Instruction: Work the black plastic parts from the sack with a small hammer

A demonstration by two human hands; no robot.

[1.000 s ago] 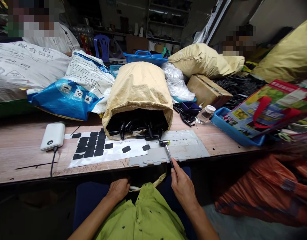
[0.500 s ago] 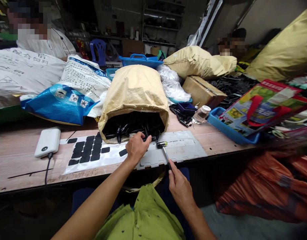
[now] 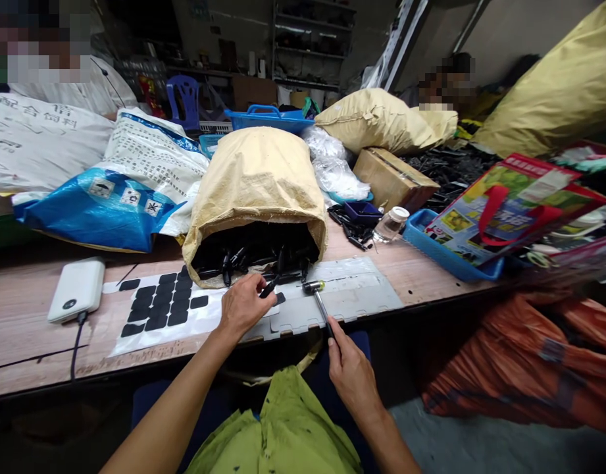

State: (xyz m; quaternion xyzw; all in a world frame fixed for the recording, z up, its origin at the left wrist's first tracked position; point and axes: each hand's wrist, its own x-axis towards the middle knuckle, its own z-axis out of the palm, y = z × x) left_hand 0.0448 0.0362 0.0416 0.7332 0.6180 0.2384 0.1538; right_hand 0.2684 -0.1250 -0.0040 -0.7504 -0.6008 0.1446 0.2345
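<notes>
Over on the left of the wooden table [image 3: 31,342] lies a white power bank [image 3: 76,297] with a black cord hanging from it. Behind it rest a big white sack [image 3: 41,141] and a blue and white bag [image 3: 120,191]. Next comes a white sheet [image 3: 184,316] with rows of black pads [image 3: 162,306] stuck on it. The person's left hand [image 3: 241,306] rests on the near end of this sheet, and its fingers are closed around a small black part [image 3: 269,287]. Just behind that hand lies a tan sack [image 3: 256,181] on its side, its open mouth full of more black parts [image 3: 256,253]. To the right of the left hand sits a flat grey plate [image 3: 352,293]. A little hammer [image 3: 316,296] has its head resting on this plate, and the right hand [image 3: 352,375] grips its thin handle near the table edge. The two hands are apart, with the hammer between them. A green cloth [image 3: 287,434] lies in the person's lap. Farther right stand a brown box [image 3: 394,178], a small clear jar [image 3: 391,224] and a blue tray [image 3: 451,260] holding a bright bag with red handles [image 3: 514,204]. A crinkly orange bag [image 3: 530,362] sits low on the right.
</notes>
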